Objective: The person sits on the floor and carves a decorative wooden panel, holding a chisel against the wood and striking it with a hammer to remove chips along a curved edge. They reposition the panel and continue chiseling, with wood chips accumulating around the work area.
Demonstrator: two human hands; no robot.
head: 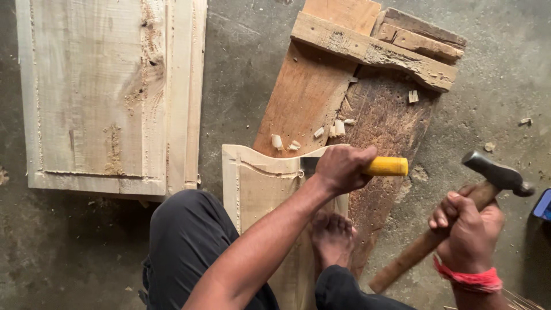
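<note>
My left hand (341, 167) grips a chisel with a yellow handle (388, 166), laid sideways over the top edge of a pale carved wooden panel (255, 183). My right hand (468, 229) holds a hammer by its wooden shaft (410, 258). The hammer's dark metal head (498, 172) is raised to the right of the yellow handle. My bare foot (333, 238) rests on the panel below the left hand. The chisel's blade is mostly hidden behind my hand.
Brown planks (310, 92) and a rough crosspiece (373, 51) lie under and beyond the panel, with wood chips (338, 127) scattered on them. A large pale framed panel (97, 92) lies on the concrete floor at the left. A blue object (543, 204) sits at the right edge.
</note>
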